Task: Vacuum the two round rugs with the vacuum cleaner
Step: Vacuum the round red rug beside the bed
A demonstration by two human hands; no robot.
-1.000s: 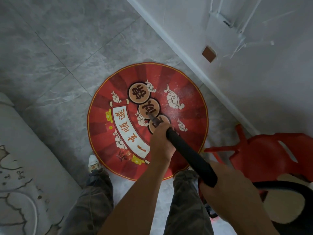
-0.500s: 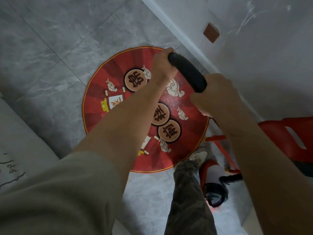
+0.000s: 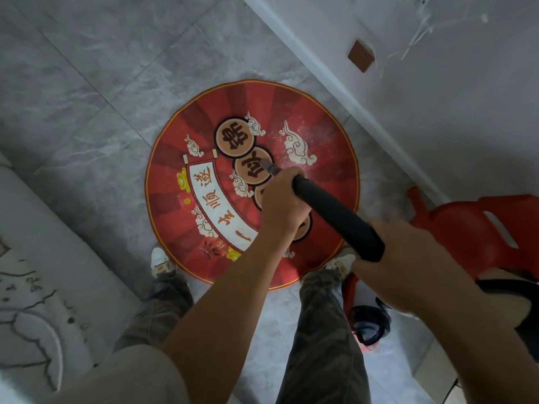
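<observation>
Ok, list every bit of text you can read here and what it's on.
"一生顺遂": white scroll banner on the red round rug.
"锦": top round disc.
"似": second disc, partly behind the vacuum wand.
Lower discs: hidden by the left hand.
Small characters at the rug's near edge: too blurred.

Printed upside down to the camera on the round red rug (image 3: 318, 118): large dark Chinese characters inside brown discs (image 3: 233, 137), the top one reading 锦, the next possibly 似, the lower ones covered by the left hand (image 3: 281, 201). Read along the white scroll banner (image 3: 221, 208) on the same rug: 一, 生, 顺 and 遂 in orange-red. Stayed illegible: small dark marks near the rug's lower edge.
</observation>
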